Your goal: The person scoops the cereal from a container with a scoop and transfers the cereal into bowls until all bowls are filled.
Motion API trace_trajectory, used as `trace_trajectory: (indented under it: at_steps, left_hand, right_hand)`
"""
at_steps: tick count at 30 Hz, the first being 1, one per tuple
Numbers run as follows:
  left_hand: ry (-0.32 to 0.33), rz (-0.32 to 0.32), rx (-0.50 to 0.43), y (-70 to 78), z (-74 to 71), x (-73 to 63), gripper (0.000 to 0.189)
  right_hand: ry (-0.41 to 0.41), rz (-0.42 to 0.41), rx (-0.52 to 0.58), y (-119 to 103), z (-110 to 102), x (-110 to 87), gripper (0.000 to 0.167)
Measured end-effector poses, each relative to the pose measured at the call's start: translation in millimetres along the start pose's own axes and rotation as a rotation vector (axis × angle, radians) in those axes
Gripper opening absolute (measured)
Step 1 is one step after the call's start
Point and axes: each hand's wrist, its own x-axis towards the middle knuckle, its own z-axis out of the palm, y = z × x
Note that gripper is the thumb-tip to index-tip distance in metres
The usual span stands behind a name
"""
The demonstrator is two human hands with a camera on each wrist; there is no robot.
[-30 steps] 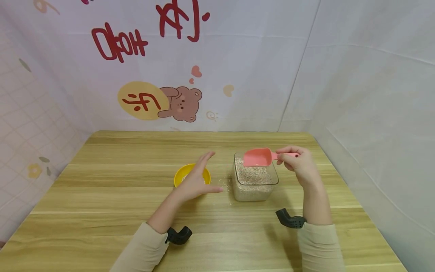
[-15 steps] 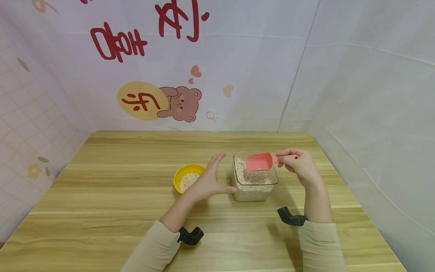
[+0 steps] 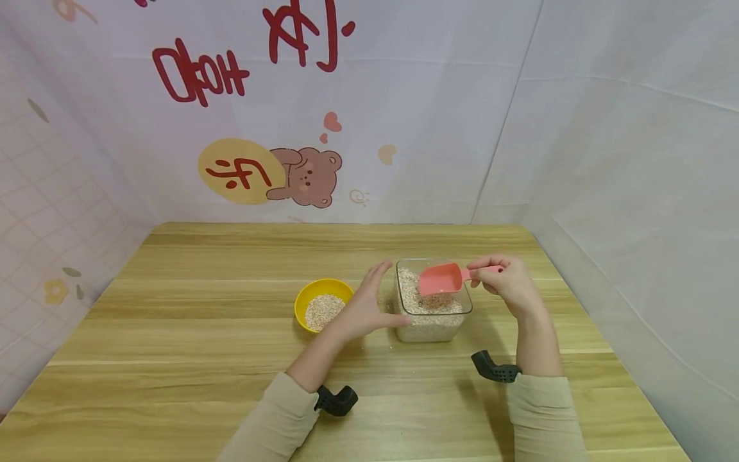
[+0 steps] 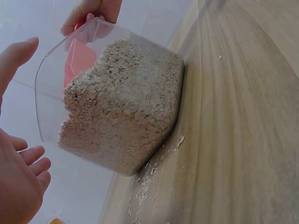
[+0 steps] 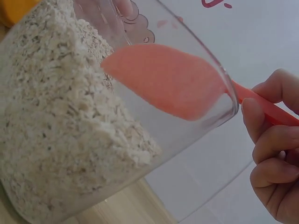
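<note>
My right hand (image 3: 508, 285) pinches the handle of a pink scoop (image 3: 441, 280) between thumb and fingers. The scoop's bowl dips inside a clear square container (image 3: 430, 330), its tip at the surface of the oats (image 5: 60, 107). My left hand (image 3: 360, 311) is spread, thumb and fingers apart, at the container's left side. In the left wrist view, the left palm and fingers (image 4: 35, 156) lie beside the container wall with a gap showing. To the left, a yellow bowl (image 3: 301, 301) holds a layer of oats (image 3: 323, 311), partly covered by my left forearm.
Loose oat flakes (image 4: 147, 182) are scattered on the wooden table (image 3: 190, 346) by the container's base. A white printed cloth (image 3: 404, 96) hangs behind the table and along its sides. Each wrist wears a black mount (image 3: 337, 401).
My left hand has moved right, from over the yellow bowl to the container's side, uncovering the bowl's oats. The scoop has lowered from above the rim into the container.
</note>
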Motion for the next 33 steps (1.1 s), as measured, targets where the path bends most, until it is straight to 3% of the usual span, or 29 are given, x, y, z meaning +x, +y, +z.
trace_trajectory:
  at_steps: [13,33]
  left_hand:
    - [0.002,-0.005,-0.005,-10.0,13.9,7.2,0.117]
    - [0.024,0.025,-0.083,-13.2,28.8,13.1,0.119]
  right_hand:
    - [-0.043,-0.014,-0.044,11,-2,2.1,0.018]
    - [-0.086,-0.008,-0.138,19,0,2.4,0.016]
